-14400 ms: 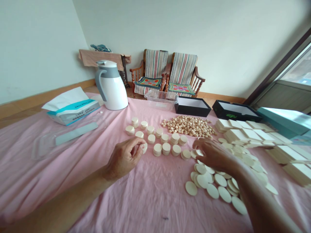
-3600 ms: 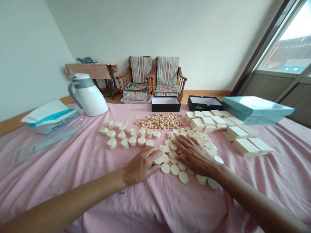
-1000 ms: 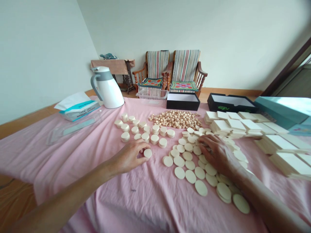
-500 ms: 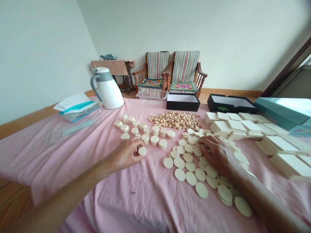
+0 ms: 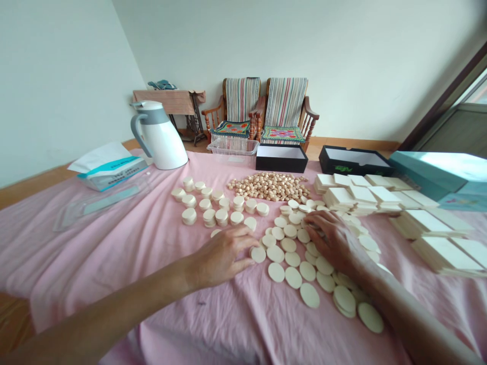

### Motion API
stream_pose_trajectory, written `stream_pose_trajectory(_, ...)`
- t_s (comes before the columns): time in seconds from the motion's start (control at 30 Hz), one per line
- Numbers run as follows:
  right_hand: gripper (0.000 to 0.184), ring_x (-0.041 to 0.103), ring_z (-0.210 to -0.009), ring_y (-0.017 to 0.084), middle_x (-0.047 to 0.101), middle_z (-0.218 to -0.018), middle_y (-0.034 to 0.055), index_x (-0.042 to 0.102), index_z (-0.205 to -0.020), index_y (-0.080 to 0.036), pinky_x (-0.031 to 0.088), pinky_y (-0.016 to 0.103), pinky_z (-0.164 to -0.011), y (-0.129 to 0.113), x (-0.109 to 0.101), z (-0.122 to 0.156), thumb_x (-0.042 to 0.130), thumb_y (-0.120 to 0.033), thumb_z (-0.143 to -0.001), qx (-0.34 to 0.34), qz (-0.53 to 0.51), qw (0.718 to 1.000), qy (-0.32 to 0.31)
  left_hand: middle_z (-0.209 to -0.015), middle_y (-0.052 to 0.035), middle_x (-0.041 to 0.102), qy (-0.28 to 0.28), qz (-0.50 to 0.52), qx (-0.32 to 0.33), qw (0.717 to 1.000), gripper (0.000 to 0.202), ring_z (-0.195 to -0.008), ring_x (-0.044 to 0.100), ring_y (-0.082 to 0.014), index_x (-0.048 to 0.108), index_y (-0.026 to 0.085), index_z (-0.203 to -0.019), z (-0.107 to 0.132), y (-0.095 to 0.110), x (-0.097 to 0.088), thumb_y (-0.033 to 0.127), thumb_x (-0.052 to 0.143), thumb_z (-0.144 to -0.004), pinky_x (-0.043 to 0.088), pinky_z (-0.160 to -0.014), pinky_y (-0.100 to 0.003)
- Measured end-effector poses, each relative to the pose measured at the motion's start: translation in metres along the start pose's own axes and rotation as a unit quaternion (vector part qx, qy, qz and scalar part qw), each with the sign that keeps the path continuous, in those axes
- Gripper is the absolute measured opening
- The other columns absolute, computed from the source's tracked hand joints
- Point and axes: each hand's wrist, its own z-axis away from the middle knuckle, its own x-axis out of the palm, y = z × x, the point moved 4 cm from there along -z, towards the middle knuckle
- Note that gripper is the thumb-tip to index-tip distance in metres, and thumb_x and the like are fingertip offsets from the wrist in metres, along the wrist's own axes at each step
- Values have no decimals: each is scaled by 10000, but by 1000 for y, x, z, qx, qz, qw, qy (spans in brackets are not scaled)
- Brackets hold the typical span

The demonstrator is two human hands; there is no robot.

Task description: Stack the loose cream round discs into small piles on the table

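L hand (image 5: 222, 256): palm down, well apart from R, fingertips just beside a loose cream disc (image 5: 258, 254).
R hand (image 5: 331, 241): fingers curled among loose discs (image 5: 289, 245), maybe pinching some, hard to tell.
Left of hands: short disc stacks (image 5: 205, 209).
Far: round beads (image 5: 268, 186).
Right: square pads (image 5: 353, 195).
Under all: pink cloth (image 5: 95, 253).
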Motion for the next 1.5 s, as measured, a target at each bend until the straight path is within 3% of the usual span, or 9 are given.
stream_pose_trajectory(0.2,194,559,-937,234,622,-1014,99,607,-950,-177,458,386,-823,-2,-2,-1,445,-277,-910,-3,8,1000,3,-968,-43,616,-22,10,31,999,208,-926,562,-176,622,172,-1005,-11,2,10,138,598,-801,458,-833,-301)
stream_pose_trajectory(0.33,197,564,-941,231,627,-1009,101,613,-948,-174,464,379,-820,-3,-3,-1,446,-273,-909,-5,6,1000,10,-1008,-39,605,-5,3,26,1000,305,-930,566,-163,610,207,-1110,-7,-2,4,140,576,-814,454,-843,-290)
stream_pose_trajectory(0.47,199,563,-933,225,628,-1005,99,612,-953,-175,464,381,-823,-4,-2,-1,444,-273,-913,-3,0,1000,5,-1031,-44,600,38,-34,-28,998,295,-930,566,-167,611,221,-1127,3,-17,-16,177,533,-846,450,-815,-279)
stream_pose_trajectory(0.63,202,562,-936,226,628,-1008,100,611,-961,-174,461,380,-824,-3,-2,-1,445,-279,-914,3,2,1000,5,-882,-6,602,50,-89,-126,987,187,-709,553,-131,650,210,-973,21,-43,-34,218,590,-795,408,-645,-239)
stream_pose_trajectory(0.93,197,566,-951,230,629,-1027,95,610,-981,-186,459,381,-838,-1,0,1,465,-293,-902,-5,5,1000,3,-820,2,611,43,-130,-177,975,136,-717,557,-154,641,214,-889,31,-57,-31,307,604,-798,366,-610,-238)
stream_pose_trajectory(1.17,206,562,-953,231,630,-1015,99,613,-985,-179,461,381,-835,-1,0,0,458,-290,-906,2,2,1000,1,-999,-37,612,81,-146,-133,977,282,-828,580,-170,618,218,-1057,29,-40,-30,328,651,-799,430,-721,-269)
stream_pose_trajectory(1.27,206,564,-950,229,630,-1012,100,613,-985,-173,462,384,-839,-2,0,-1,458,-284,-906,1,2,1000,1,-964,-40,617,56,-81,-68,993,198,-826,586,-157,630,201,-1035,19,-22,-17,271,593,-854,454,-728,-266)
stream_pose_trajectory(1.37,201,568,-943,231,632,-1007,100,618,-975,-178,469,389,-830,-3,-1,-1,459,-278,-901,-4,3,1000,6,-1008,-45,622,20,-44,0,999,170,-939,575,-176,629,193,-1030,8,-6,0,206,558,-877,455,-852,-311)
stream_pose_trajectory(1.5,195,575,-932,235,635,-1002,100,625,-959,-189,479,391,-808,-4,-3,-1,457,-266,-897,-6,5,1000,15,-979,-53,625,-7,-49,22,999,158,-948,561,-188,614,162,-1020,0,5,14,177,534,-884,472,-843,-319)
